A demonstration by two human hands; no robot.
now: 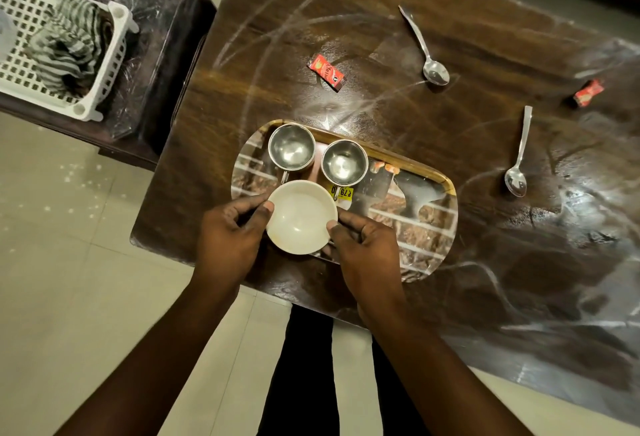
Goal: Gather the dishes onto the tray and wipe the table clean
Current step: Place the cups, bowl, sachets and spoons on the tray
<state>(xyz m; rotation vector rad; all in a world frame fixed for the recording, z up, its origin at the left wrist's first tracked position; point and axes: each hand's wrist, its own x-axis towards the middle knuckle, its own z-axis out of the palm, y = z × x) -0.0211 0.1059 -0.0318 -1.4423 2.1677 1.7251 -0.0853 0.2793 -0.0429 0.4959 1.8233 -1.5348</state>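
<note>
Both hands, left hand (pixel 231 227) and right hand (pixel 363 245), are grasping a white bowl (pixel 300 216) over the tray (pixel 426 227) at frame centre.

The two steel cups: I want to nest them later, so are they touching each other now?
Apart. The head view shows tray surface between the left cup and right cup.

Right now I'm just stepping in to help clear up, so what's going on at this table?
A person is holding a white bowl by its rim with the left hand and right hand, over the near end of the tray. Two steel cups already stand on the tray. Two spoons and two red wrappers lie out on the smeared wooden table. A striped cloth sits in the white basket nearby.
</note>
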